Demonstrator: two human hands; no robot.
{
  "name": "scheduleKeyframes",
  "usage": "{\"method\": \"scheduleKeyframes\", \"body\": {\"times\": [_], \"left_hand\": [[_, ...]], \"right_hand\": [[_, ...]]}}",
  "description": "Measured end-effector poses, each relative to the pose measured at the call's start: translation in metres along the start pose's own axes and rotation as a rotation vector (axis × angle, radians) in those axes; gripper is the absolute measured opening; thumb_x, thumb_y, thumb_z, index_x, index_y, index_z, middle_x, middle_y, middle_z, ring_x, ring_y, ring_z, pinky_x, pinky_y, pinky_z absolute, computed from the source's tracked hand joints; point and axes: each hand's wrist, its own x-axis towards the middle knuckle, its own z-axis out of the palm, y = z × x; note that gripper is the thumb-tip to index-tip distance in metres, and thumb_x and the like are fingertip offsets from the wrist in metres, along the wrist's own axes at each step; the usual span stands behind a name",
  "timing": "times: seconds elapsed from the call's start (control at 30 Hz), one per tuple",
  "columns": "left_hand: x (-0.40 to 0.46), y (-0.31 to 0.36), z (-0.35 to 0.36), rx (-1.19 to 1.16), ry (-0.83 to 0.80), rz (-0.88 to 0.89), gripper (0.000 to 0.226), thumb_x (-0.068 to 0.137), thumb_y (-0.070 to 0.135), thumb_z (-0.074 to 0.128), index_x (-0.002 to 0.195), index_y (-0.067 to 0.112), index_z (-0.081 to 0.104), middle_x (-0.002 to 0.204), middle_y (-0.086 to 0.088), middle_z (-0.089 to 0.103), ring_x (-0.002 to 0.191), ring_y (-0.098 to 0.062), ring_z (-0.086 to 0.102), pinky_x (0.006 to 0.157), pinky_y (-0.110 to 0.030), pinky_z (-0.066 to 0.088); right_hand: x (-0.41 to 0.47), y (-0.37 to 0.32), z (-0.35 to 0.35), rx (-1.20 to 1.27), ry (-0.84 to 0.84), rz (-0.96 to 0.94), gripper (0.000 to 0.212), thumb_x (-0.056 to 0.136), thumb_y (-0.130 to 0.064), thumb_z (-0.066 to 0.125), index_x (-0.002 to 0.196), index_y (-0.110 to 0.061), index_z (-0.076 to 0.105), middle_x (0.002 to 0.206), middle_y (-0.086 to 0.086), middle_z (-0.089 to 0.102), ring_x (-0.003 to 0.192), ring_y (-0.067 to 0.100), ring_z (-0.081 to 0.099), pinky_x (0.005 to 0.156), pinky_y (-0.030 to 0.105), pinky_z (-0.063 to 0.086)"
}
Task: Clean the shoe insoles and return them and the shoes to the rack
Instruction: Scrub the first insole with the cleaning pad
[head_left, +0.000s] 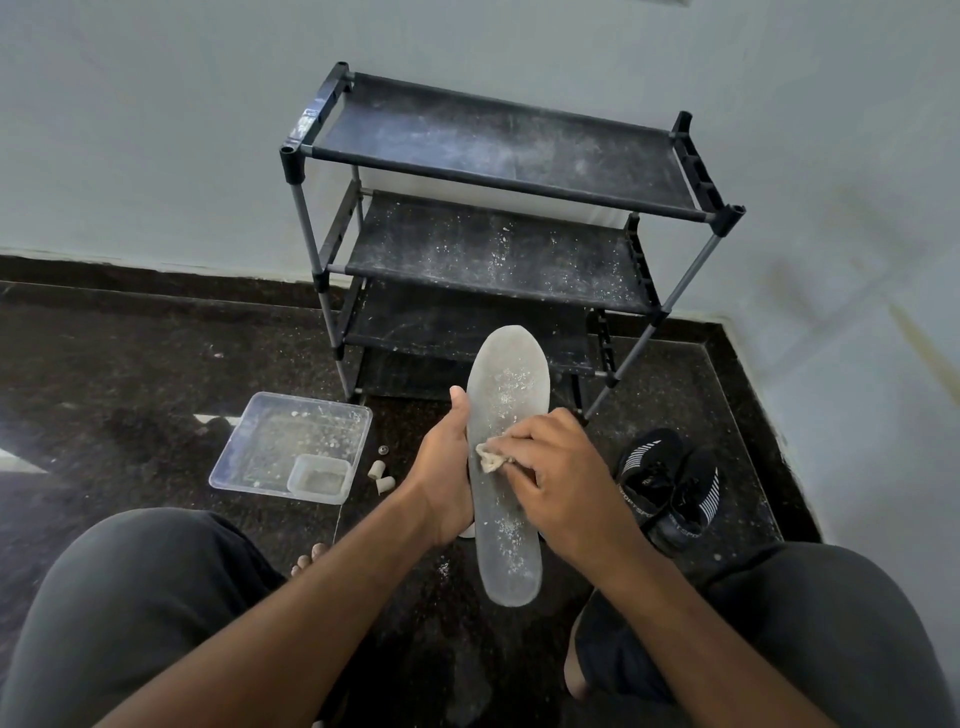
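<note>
Left hand (445, 474) grips insole (506, 415), right hand (558, 470) presses cloth (491, 458)

Dark speckled floor (130, 338), pale walls (156, 130)

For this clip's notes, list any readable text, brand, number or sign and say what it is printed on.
"SPORT": partly legible white lettering along the collars of the black shoes; the letters at either end are cut off or blurred.
A small mark on one shoe tongue is too small to read.
Pale patches on the top left corner of the rack are too blurred to read.
No text shows on the insole, the cloth or the plastic tray.
</note>
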Motion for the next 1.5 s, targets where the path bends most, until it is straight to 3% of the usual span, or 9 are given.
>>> {"method": "scheduleKeyframes", "body": {"times": [0.17,0.43,0.63,0.77,0.87,0.97,1.13,1.33,1.5], "left_hand": [[0.000,0.003,-0.002,-0.072,-0.020,-0.017,0.092,0.100,0.075,0.021,0.136,0.000,0.063,0.135,-0.021,0.067,0.128,-0.035,0.064,0.114,-0.049,0.045],[-0.001,0.001,0.001,-0.006,-0.004,0.000,0.088,0.101,0.074,0.022,0.137,0.006,0.064,0.131,-0.019,0.070,0.119,-0.033,0.070,0.098,-0.047,0.055],[0.004,0.003,-0.009,-0.106,0.020,0.003,0.091,0.101,0.076,0.019,0.138,0.005,0.063,0.137,-0.018,0.067,0.129,-0.037,0.063,0.099,-0.050,0.055],[0.005,0.002,-0.010,-0.101,0.007,0.002,0.092,0.101,0.075,0.018,0.139,0.005,0.062,0.136,-0.018,0.068,0.124,-0.036,0.067,0.096,-0.050,0.057],[0.001,0.003,-0.004,-0.020,0.027,0.022,0.084,0.103,0.071,0.020,0.130,0.007,0.068,0.125,-0.019,0.073,0.105,-0.032,0.075,0.089,-0.047,0.059],[0.002,0.005,-0.004,-0.020,0.043,0.042,0.083,0.104,0.070,0.021,0.132,0.007,0.066,0.126,-0.019,0.073,0.107,-0.031,0.075,0.088,-0.045,0.060],[0.002,0.005,-0.011,-0.096,0.036,0.049,0.091,0.103,0.072,0.016,0.141,0.002,0.060,0.135,-0.019,0.068,0.131,-0.039,0.061,0.098,-0.049,0.059],[-0.001,0.006,-0.009,-0.068,-0.013,0.032,0.088,0.103,0.072,0.016,0.141,0.007,0.060,0.135,-0.016,0.069,0.120,-0.033,0.069,0.098,-0.048,0.056],[0.000,0.007,-0.013,-0.115,0.002,0.043,0.091,0.102,0.072,0.016,0.139,0.002,0.061,0.134,-0.018,0.069,0.114,-0.034,0.068,0.094,-0.047,0.061]], "right_hand": [[-0.006,-0.005,0.001,0.008,-0.174,-0.087,0.017,0.090,-0.015,0.069,0.102,-0.020,0.079,0.094,-0.015,0.059,0.099,0.007,0.046,0.104,0.013,0.030],[-0.003,-0.005,-0.004,0.012,-0.092,-0.027,0.020,0.091,-0.016,0.070,0.110,-0.017,0.077,0.096,-0.013,0.059,0.099,0.007,0.046,0.087,0.022,0.044],[-0.010,-0.007,-0.002,0.052,-0.273,-0.032,0.015,0.091,-0.021,0.069,0.103,-0.023,0.079,0.089,-0.015,0.057,0.098,0.002,0.043,0.083,0.020,0.044],[-0.007,0.000,-0.014,0.029,-0.098,-0.007,0.019,0.091,-0.016,0.071,0.107,-0.019,0.078,0.092,-0.012,0.059,0.095,0.001,0.043,0.088,0.008,0.034],[0.002,0.001,-0.012,-0.154,-0.029,-0.073,0.020,0.091,-0.011,0.069,0.109,-0.013,0.077,0.093,-0.006,0.061,0.090,0.012,0.046,0.080,0.025,0.048],[0.004,-0.003,-0.006,-0.264,-0.093,-0.099,0.019,0.092,-0.014,0.066,0.109,-0.010,0.075,0.095,-0.003,0.061,0.095,0.019,0.050,0.083,0.041,0.053],[-0.009,-0.008,-0.006,-0.092,-0.338,-0.037,0.018,0.096,-0.021,0.065,0.108,-0.019,0.078,0.098,-0.008,0.053,0.099,0.002,0.033,0.084,0.011,0.035],[-0.002,-0.006,-0.009,-0.052,-0.126,0.018,0.018,0.094,-0.020,0.068,0.109,-0.016,0.076,0.095,-0.014,0.052,0.095,0.002,0.041,0.080,0.016,0.044],[-0.010,-0.010,0.000,-0.061,-0.285,0.002,0.017,0.094,-0.028,0.068,0.103,-0.018,0.079,0.094,-0.010,0.057,0.091,-0.002,0.036,0.077,0.008,0.032]]}}
